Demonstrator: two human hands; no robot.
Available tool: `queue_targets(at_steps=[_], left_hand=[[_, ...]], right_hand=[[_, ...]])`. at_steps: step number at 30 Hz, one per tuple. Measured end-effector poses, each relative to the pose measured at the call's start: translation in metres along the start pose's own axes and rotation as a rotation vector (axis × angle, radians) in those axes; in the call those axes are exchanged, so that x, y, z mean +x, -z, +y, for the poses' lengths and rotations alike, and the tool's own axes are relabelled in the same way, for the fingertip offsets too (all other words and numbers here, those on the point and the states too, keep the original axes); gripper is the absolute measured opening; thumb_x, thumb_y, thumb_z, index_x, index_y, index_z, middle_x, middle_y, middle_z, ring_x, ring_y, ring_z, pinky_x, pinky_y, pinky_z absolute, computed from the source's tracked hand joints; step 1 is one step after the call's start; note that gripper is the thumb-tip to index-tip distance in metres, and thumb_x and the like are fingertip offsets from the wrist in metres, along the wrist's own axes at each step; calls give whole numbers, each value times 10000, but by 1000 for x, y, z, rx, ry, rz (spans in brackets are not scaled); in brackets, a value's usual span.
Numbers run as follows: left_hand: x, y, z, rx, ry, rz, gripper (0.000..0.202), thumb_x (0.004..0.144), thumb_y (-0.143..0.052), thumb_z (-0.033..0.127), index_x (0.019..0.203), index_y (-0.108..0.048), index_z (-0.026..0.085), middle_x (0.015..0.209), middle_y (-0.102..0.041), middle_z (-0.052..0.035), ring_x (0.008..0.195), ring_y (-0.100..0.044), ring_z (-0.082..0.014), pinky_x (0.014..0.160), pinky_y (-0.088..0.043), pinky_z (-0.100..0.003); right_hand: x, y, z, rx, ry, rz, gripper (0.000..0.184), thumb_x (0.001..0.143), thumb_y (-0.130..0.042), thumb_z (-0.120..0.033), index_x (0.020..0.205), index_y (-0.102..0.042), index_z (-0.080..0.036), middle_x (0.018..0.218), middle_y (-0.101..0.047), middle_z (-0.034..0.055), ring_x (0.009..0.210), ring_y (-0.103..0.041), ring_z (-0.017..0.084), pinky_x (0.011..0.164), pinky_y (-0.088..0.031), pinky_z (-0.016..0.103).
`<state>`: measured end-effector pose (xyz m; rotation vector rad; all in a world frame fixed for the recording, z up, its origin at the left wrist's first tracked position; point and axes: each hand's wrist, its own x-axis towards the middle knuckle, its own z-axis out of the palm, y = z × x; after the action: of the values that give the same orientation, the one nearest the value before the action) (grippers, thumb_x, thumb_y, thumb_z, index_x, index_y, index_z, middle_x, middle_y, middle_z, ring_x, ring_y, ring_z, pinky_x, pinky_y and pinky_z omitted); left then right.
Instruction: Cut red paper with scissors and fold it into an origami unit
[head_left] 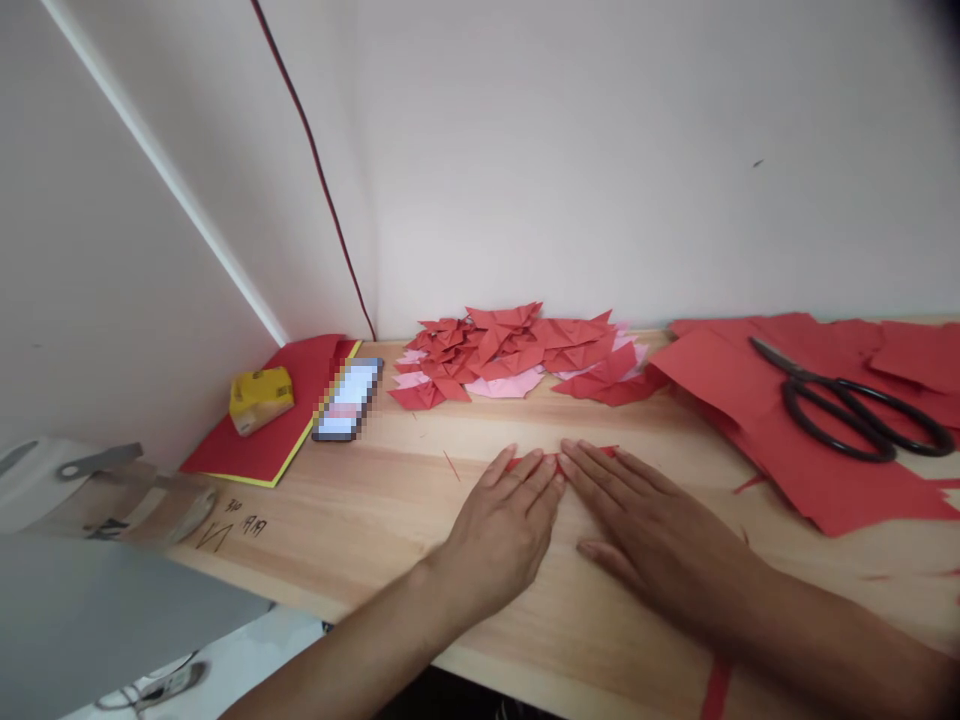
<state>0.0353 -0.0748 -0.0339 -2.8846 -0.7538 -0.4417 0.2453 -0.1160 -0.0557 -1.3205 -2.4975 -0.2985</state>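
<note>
My left hand (pixel 504 525) and my right hand (pixel 651 528) lie flat side by side on the wooden table (pixel 390 490), fingers stretched out and pressing down. Under their fingertips lies a small piece of red paper (pixel 564 457), mostly hidden, with only its far edge showing. Neither hand grips anything. Beyond the hands, against the wall, sits a pile of folded red and pink paper pieces (pixel 517 352).
Red paper sheets (pixel 795 440) lie at the right with black scissors (pixel 851 403) on top. At the left a red and yellow folder (pixel 277 420) carries a yellow box (pixel 260 398), and a phone (pixel 347 398) lies beside it. A paper cutter (pixel 105 480) stands at the far left. The table's front edge runs close beneath my wrists.
</note>
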Motion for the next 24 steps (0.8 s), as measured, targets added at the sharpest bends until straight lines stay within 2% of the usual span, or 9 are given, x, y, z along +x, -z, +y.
queue_targets(at_steps=[6, 10, 14, 19, 24], left_hand=[[0, 4, 0, 13, 20, -22, 386, 952, -391, 200, 1305, -525, 124, 1366, -550, -74, 1336, -421, -238, 1158, -262, -467], [-1, 4, 0, 7, 32, -45, 379, 963, -365, 211, 1296, -528, 132, 1374, -543, -61, 1321, -439, -220, 1152, -273, -439], [0, 1, -4, -24, 30, -61, 381, 957, -373, 213, 1299, -522, 135, 1375, -545, -47, 1317, -443, -210, 1149, -285, -405], [3, -3, -8, -39, 36, -56, 370, 954, -365, 193, 1268, -551, 134, 1358, -560, -52, 1299, -465, -202, 1136, -294, -410], [5, 0, -8, -58, 34, -47, 359, 937, -395, 181, 1246, -565, 117, 1328, -584, -74, 1284, -481, -205, 1127, -299, -408]], right_hand=[[-3, 0, 5, 6, 0, 6, 590, 926, -431, -416, 1395, -436, -59, 1434, -466, 188, 1322, -440, 270, 1066, -379, 474], [-4, -4, 2, 49, -42, 5, 595, 942, -392, -441, 1424, -406, -91, 1461, -436, 172, 1359, -389, 250, 1097, -340, 460], [-3, -6, 1, 66, -65, -4, 611, 939, -380, -477, 1409, -435, -90, 1461, -433, 176, 1350, -403, 265, 1102, -342, 455], [8, 2, -2, 17, -82, -75, 651, 956, -291, -489, 1355, -488, -14, 1428, -456, 213, 1320, -442, 294, 1094, -357, 463], [15, 11, -3, -10, -76, -155, 655, 971, -240, -477, 1390, -441, -15, 1446, -438, 200, 1332, -426, 293, 1107, -326, 467]])
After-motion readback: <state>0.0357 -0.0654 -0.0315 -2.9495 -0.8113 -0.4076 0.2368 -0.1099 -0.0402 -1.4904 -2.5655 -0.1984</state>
